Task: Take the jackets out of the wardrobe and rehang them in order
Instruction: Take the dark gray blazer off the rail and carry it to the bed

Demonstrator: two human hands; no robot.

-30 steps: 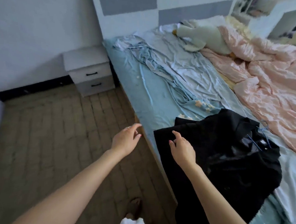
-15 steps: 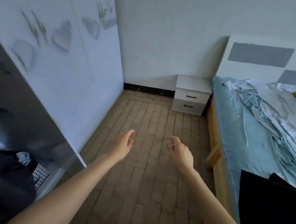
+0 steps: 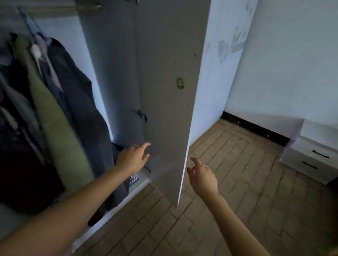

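Where the wardrobe door [image 3: 166, 88] stands open edge-on over a brick-patterned floor [image 3: 229, 189], I see pale walls and one white nightstand [image 3: 317, 155] with two drawers well to the door's right. My left hand [image 3: 132, 158] reaches ahead on the door's inner side, fingers loosely spread, holding nothing; my right hand [image 3: 202, 177] hovers just right of the door's edge, fingers relaxed, also holding nothing. Left of the door, the jackets [image 3: 47, 111] hang from one rail [image 3: 47, 9]; I count one green, one dark blue, others too dim to number.
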